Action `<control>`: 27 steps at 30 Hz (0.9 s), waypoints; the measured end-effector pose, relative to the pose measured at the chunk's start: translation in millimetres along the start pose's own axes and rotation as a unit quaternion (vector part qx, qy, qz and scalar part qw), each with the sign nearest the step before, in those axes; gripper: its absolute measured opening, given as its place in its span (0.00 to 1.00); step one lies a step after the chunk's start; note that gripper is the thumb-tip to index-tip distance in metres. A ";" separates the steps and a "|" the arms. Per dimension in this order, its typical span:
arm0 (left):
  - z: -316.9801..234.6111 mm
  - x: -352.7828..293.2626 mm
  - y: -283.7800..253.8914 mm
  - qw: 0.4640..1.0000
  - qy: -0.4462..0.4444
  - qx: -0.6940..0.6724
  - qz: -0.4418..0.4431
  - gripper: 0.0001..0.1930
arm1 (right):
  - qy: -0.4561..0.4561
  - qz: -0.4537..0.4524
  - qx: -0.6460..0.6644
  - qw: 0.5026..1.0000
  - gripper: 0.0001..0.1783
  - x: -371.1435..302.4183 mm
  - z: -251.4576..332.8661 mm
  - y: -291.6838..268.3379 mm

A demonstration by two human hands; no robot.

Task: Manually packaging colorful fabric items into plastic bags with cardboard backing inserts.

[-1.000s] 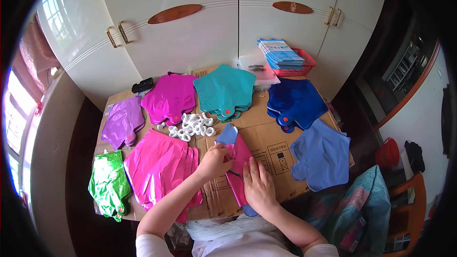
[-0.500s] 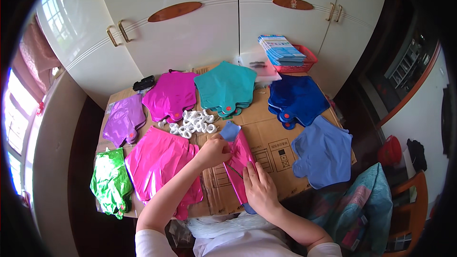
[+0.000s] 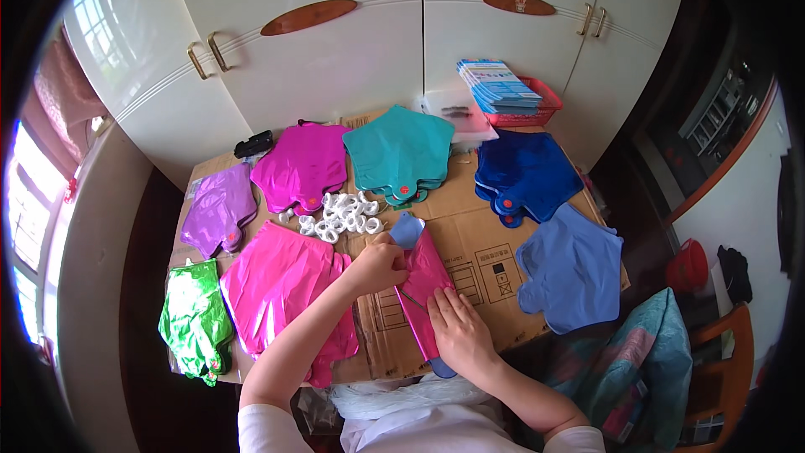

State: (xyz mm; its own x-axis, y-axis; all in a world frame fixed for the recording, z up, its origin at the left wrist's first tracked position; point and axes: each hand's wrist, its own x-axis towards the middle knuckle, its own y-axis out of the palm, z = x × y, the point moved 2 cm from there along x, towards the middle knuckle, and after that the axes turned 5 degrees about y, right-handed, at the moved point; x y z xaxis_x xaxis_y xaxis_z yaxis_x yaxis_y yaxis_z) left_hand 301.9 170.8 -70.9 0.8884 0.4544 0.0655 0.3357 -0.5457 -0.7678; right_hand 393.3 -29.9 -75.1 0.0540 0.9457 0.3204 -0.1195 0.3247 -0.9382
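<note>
While right hand is lying open on folded pink foil, left hand is pinching it, apparently at left edge, folding likely needing firm creasing next.

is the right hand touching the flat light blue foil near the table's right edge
Apart: the head view shows a strip of cardboard between the right hand and the light blue foil.

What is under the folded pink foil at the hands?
Cardboard shows around the folded pink foil, and blue foil sticks out at its far and near ends. Whether blue runs beneath the middle cannot be seen; the pink covers it.
</note>
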 end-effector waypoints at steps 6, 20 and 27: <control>-5.8 -1.2 -3.8 1.000 -0.003 0.020 0.007 0.10 | -0.005 -0.011 0.019 1.000 0.22 0.0 -2.5 1.2; -41.0 -3.5 29.6 0.958 0.212 0.184 -0.057 0.20 | 0.010 -0.013 0.067 0.998 0.21 -1.5 -6.3 4.3; -38.0 5.9 19.6 0.947 0.155 0.275 -0.068 0.29 | -0.004 -0.002 0.082 0.997 0.22 -6.7 -11.6 1.0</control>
State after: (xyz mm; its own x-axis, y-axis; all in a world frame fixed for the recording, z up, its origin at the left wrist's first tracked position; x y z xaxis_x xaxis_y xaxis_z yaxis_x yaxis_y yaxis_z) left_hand 325.6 136.0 -61.4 0.9264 0.2195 0.3061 0.3158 -0.0097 -0.9488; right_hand 404.3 -36.1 -79.7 0.0468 0.9443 0.3258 -0.2802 0.3255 -0.9031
